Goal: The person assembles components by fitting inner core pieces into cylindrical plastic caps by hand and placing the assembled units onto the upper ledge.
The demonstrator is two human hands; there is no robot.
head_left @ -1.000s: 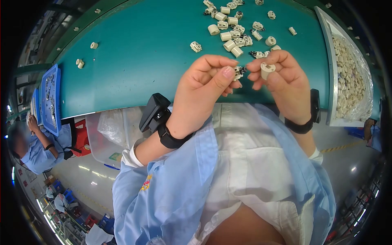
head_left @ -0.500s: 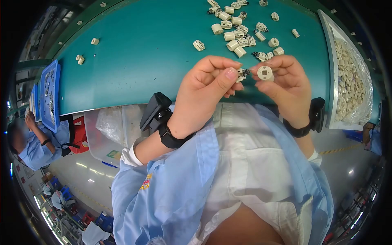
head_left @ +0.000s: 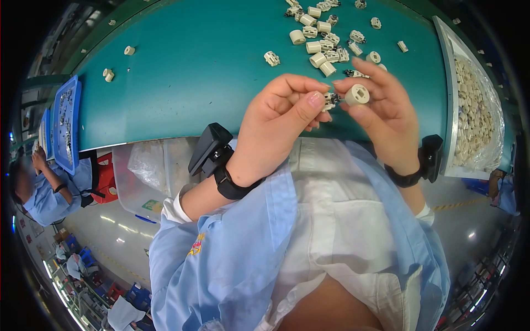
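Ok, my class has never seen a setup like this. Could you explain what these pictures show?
There is no robot here: a person works with bare hands. One camera, worn on the head, takes every picture, looking forward and down. Black devices are strapped to both wrists. The left hand pinches a small pale part with a dark end; the right hand holds a round off-white cap. Similar pieces lie scattered on the green tabletop. At right is a plastic-lined tray of pale pieces; at left, a blue tray of small items.

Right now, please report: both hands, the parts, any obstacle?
Left hand pinching insert. Right hand holding cap, holed end showing. Insert and cap close; contact unclear. No obstacle seen between; loose parts lie beyond.
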